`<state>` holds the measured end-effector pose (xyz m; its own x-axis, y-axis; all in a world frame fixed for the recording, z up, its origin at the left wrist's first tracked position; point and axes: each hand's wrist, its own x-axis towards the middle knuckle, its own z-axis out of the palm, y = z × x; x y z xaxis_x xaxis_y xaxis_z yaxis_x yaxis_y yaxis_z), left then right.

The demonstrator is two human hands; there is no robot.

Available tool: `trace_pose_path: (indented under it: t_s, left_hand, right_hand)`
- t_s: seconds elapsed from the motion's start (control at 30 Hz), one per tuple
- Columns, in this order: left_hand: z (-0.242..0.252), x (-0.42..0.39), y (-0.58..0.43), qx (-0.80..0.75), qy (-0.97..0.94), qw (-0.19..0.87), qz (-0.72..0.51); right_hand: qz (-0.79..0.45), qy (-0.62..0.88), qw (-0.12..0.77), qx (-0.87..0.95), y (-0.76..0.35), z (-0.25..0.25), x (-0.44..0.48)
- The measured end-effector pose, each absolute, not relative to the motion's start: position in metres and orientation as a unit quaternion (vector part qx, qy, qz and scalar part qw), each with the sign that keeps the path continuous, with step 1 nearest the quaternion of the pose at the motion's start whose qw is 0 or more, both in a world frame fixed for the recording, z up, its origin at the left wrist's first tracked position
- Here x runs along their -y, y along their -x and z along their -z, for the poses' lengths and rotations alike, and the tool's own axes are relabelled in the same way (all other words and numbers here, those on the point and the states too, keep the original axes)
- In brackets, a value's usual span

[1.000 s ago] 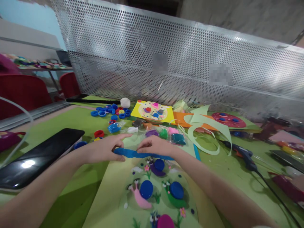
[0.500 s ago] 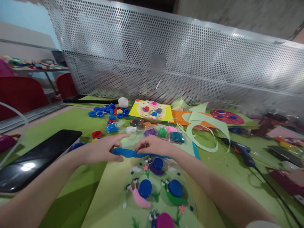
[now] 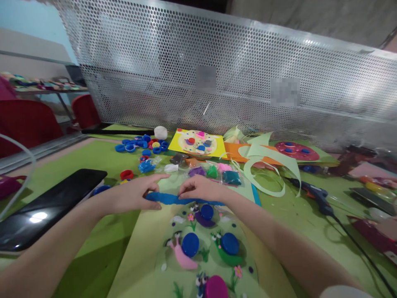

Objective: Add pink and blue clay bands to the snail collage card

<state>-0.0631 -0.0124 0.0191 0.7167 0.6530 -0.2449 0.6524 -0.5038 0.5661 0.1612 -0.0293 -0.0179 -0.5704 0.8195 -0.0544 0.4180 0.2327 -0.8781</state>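
Note:
A long blue clay strip (image 3: 169, 199) lies across the top of a light green sheet (image 3: 145, 248) that bears clay snails with blue bottle-cap shells (image 3: 190, 244). My left hand (image 3: 133, 194) grips the strip's left end, thumb below and forefinger stretched out above it. Fingers of my right hand (image 3: 201, 189) are curled and pinch the strip near its middle. Small bags of coloured clay (image 3: 214, 172) lie just beyond both hands.
A black phone (image 3: 46, 207) lies at the left. Loose blue and red bottle caps (image 3: 141, 145) and a yellow card with a decorated disc (image 3: 198, 142) sit further back. Green paper curls (image 3: 266, 165) and a glue gun (image 3: 313, 194) are at the right. A perforated metal screen (image 3: 217, 74) closes the back.
Both hands stay on the blue strip with hardly any shift. The camera has tilted slightly, so the scene sits a little lower and to the left.

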Motion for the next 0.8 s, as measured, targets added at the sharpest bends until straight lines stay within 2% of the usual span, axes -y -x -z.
trace_pose_path:
  t_s: [0.5,0.8]
  left_hand:
    - [-0.018,0.01,0.064,-0.385,-0.844,0.374,0.02]
    - [-0.019,0.01,0.064,-0.39,-0.852,0.349,0.021]
  right_hand:
    - [-0.486,0.412,0.21,0.742,-0.169,0.014,0.027]
    - [-0.519,0.395,0.207,0.729,-0.172,0.016,0.024]
